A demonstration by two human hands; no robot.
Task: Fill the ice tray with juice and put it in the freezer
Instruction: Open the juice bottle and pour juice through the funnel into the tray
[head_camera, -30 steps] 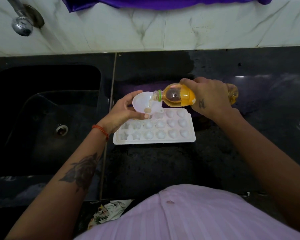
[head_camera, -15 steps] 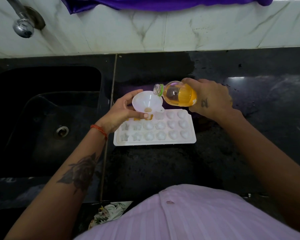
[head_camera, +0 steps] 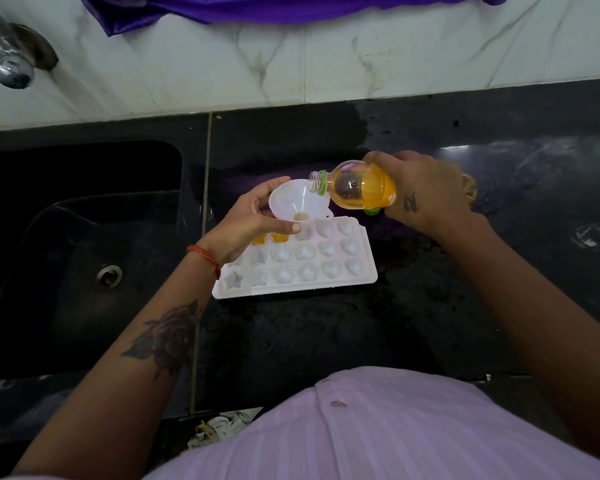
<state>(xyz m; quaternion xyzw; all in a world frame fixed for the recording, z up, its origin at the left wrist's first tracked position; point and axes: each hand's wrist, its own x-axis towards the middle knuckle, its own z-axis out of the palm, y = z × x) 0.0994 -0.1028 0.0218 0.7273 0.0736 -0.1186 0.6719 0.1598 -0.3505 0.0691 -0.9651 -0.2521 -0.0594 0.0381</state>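
Note:
A white ice tray (head_camera: 297,284) with star, flower and heart cells lies on the black counter. Two cells (head_camera: 269,238) in its far row hold orange juice. My left hand (head_camera: 248,221) holds a white funnel (head_camera: 291,202) over the far row of the tray. My right hand (head_camera: 426,190) grips an uncapped juice bottle (head_camera: 355,190) lying nearly level, its mouth over the funnel's rim. No stream of juice shows.
A black sink (head_camera: 84,254) with a drain lies left of the tray, a steel tap (head_camera: 9,65) above it. White marble wall behind, with purple cloth (head_camera: 274,6) hanging over it. Bare black counter (head_camera: 516,254) stretches to the right.
The bottle has tipped back from pouring towards level. The funnel shifted slightly right along the far row, uncovering two cells filled with juice.

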